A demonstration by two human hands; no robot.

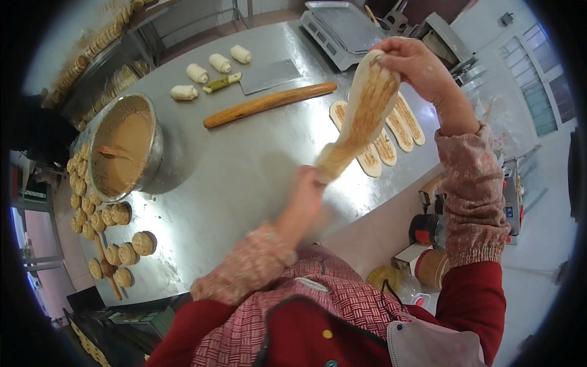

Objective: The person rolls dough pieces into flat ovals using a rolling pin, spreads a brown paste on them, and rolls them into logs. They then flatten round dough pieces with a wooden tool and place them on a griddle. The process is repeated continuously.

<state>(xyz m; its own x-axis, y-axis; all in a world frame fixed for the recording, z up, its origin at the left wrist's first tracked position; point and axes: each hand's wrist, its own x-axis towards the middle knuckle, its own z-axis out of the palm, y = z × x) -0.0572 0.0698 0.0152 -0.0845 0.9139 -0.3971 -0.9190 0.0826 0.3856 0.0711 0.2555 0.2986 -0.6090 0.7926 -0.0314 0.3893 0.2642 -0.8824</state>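
A long strip of dough [367, 101] spread with brown paste is stretched aslant above the steel table [238, 169]. My right hand [412, 64] pinches its upper end, raised near the kitchen scale. My left hand [306, 188], blurred, grips the lower end close to my apron. Several flat dough strips with brown paste [385, 147] lie side by side on the table behind the held one. A wooden rolling pin [270, 105] rests left of them, below a flat metal scraper [270, 75]. White dough rolls [197, 73] and a greenish roll [222, 83] lie further left.
A large metal bowl of brown paste [158, 137] stands at the left. Coiled dough pieces [120, 214] and a small wooden roller [106, 267] lie beside and below it. A scale [339, 32] sits at the far edge. Containers [431, 266] stand beyond the right edge.
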